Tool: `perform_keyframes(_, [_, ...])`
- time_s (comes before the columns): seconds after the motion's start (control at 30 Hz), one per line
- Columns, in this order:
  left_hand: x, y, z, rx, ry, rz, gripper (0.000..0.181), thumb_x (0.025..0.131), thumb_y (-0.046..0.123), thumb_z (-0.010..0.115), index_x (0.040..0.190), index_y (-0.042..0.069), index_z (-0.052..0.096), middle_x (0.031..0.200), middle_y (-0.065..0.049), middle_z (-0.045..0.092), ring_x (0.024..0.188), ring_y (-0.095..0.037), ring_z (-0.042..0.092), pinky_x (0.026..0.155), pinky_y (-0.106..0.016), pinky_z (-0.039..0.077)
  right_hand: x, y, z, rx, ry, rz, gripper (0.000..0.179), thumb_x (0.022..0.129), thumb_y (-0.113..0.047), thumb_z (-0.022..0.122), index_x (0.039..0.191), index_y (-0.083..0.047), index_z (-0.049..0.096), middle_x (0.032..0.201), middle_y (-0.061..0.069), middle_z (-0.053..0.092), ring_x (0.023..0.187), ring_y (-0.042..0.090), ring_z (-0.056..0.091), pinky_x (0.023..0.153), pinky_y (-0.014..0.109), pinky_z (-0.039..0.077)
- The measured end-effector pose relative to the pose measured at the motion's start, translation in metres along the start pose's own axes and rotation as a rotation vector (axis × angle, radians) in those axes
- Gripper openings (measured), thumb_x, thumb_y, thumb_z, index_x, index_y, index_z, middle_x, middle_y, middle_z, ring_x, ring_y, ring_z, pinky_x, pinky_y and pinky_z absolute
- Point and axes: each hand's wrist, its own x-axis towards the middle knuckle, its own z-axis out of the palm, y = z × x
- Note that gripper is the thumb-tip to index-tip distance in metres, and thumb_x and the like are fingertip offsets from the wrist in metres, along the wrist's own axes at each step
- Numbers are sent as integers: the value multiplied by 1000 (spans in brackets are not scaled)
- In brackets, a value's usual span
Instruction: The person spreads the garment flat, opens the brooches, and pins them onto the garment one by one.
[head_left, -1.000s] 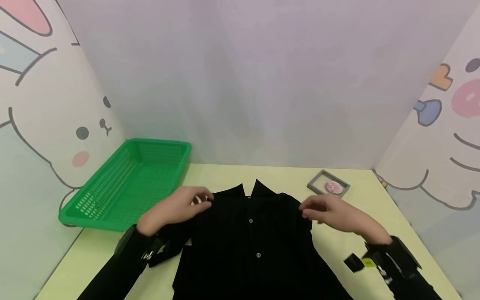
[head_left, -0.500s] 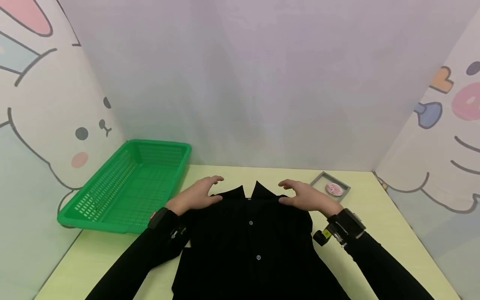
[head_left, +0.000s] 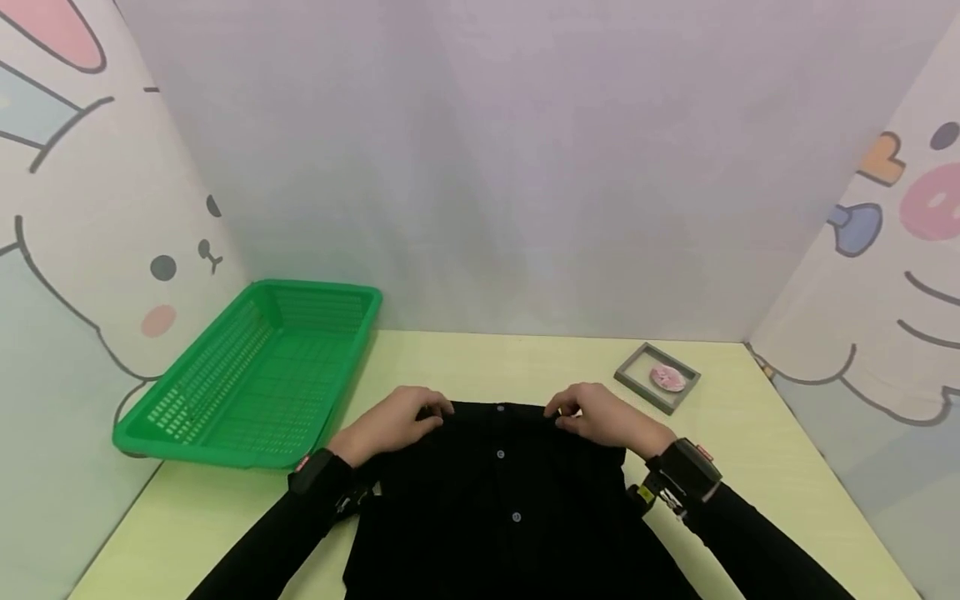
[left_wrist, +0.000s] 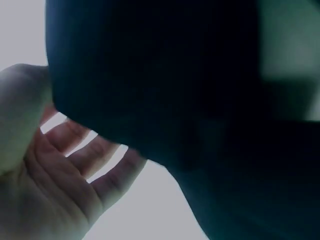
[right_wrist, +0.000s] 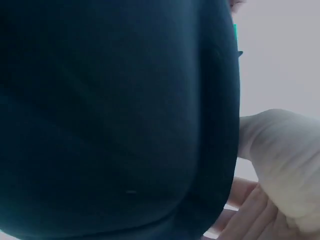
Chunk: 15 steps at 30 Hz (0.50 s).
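Note:
A black button-up shirt (head_left: 457,508) lies front up across the table, with pale buttons down its middle. My left hand (head_left: 397,425) pinches its upper edge left of the neck. On the other side of the neck, my right hand (head_left: 606,417) pinches the same edge between thumb and fingers. Dark cloth (left_wrist: 150,90) fills much of the left wrist view and hides the left fingertips. In the right wrist view, the shirt fabric (right_wrist: 110,120) likewise covers the right fingertips. The collar points do not show.
A green plastic basket (head_left: 352,367) stands at the back left of the pale yellow table (head_left: 495,367). At the back right lies a small grey frame-like tray (head_left: 637,385) with a pink oval item (head_left: 667,378) in it. Walls rise behind and on both sides.
Both hands moved inward from the shirt's shoulders to beside the neck, then their fingers closed on its upper edge. The collar points that stood up earlier are now out of sight.

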Motion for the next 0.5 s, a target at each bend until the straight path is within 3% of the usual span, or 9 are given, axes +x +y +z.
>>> perform_keyframes(0.1, [-6, -1, 6, -17, -1, 3, 21, 106, 15, 60, 124, 14, 71, 111, 1, 72, 102, -15, 68, 91, -32, 55, -7, -1, 7, 21, 5, 16, 16, 103, -12, 64, 109, -12, 78, 101, 1, 73, 84, 9, 65, 71, 27, 52])
perform_keyframes(0.2, [-7, -4, 12, -54, 40, -39, 19, 107, 16, 58, 120, 13, 72, 106, 1, 72, 95, -13, 68, 87, -31, 55, -8, 0, 13, 47, 25, 73, 21, 105, -19, 61, 99, -12, 79, 89, 0, 73, 72, 8, 60, 66, 28, 48])
perform_keyframes(0.3, [-3, -6, 19, -67, 100, -123, 15, 105, 14, 61, 116, 9, 69, 98, 0, 69, 86, -13, 64, 83, -32, 54, -4, 1, 18, 77, 36, 193, 26, 107, -23, 58, 95, -9, 76, 78, 0, 66, 63, 11, 51, 65, 31, 42])
perform_keyframes(0.4, [4, -8, 23, -47, 126, -228, 20, 101, 14, 67, 119, 5, 66, 95, -4, 66, 83, -15, 61, 79, -33, 52, 1, 2, 22, 84, 22, 313, 29, 108, -27, 56, 104, -3, 71, 89, 6, 66, 71, 18, 56, 71, 36, 45])
perform_keyframes(0.5, [12, -6, 23, -27, 104, -309, 37, 98, 15, 72, 129, -1, 61, 95, -8, 67, 83, -19, 64, 78, -36, 54, 7, 2, 22, 76, 2, 402, 38, 107, -31, 57, 116, 5, 67, 106, 16, 67, 89, 28, 65, 81, 43, 53])
